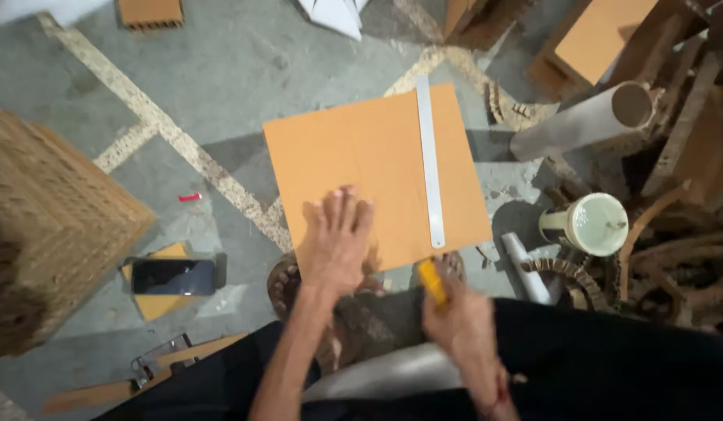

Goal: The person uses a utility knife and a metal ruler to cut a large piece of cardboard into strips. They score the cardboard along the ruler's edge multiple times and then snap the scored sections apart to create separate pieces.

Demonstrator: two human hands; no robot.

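The fingers (342, 209) of the left hand (335, 245) are stretched out flat and pressed on the near edge of an orange cardboard sheet (353, 160); nothing is grasped by them, the sheet is only held down. The right hand (455, 320) is closed around a yellow cutter (432, 282), which is pointed toward the near end of a long metal ruler (429, 168). The hand is somewhat blurred, so it cannot be told whether a blade is out or whether it touches the cardboard.

The ruler is laid on the right part of the sheet, running from the far edge to almost the near edge. The sheet itself is lying on the concrete floor (221, 70), just in front of the person's knees. A faint line can be seen down the middle of the sheet, but whether it is a fold or a cut cannot be told. No separated strip is visible beside the ruler, so it is judged that the measuring and placing of the ruler are done, while the cut along it seems not yet made.

To the left, a dark phone (174, 277) is resting on a small cardboard piece, near a large corrugated block (42, 226). To the right, a cardboard tube (587, 121) and a pale glue pot (591, 224) are found among curled cardboard scraps (673, 257).
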